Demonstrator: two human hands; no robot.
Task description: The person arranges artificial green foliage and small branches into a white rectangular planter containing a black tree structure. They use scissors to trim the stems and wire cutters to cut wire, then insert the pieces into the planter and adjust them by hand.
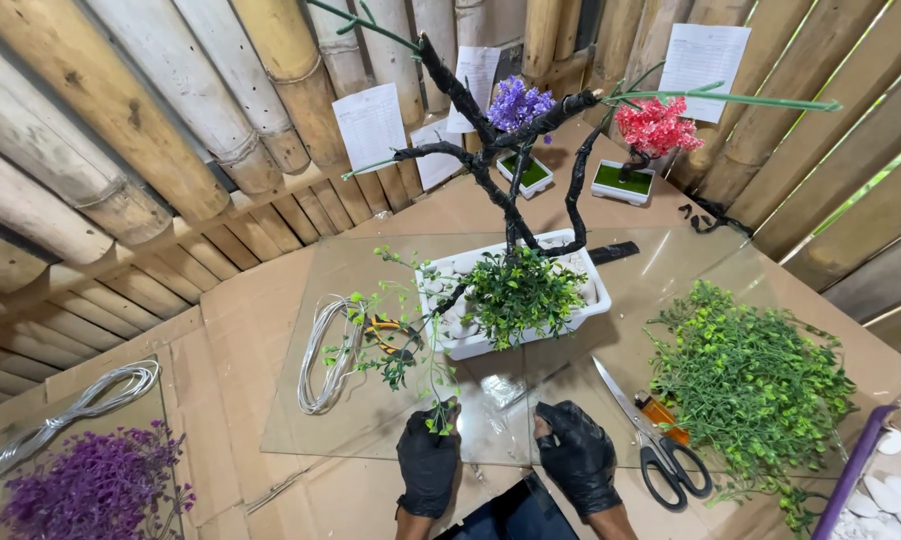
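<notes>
Glass sheet (370, 420) on cardboard — bamboo walls (120, 110).

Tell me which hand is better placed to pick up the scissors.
Probably the right hand: it rests empty on the glass sheet, close beside the scissors. The left hand already holds a green sprig and is farther away.

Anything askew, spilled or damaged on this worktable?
Nothing stands out. The left hand holds a green sprig; the right hand rests on the glass sheet. Scissors, wire coil and white planter lie orderly.
</notes>
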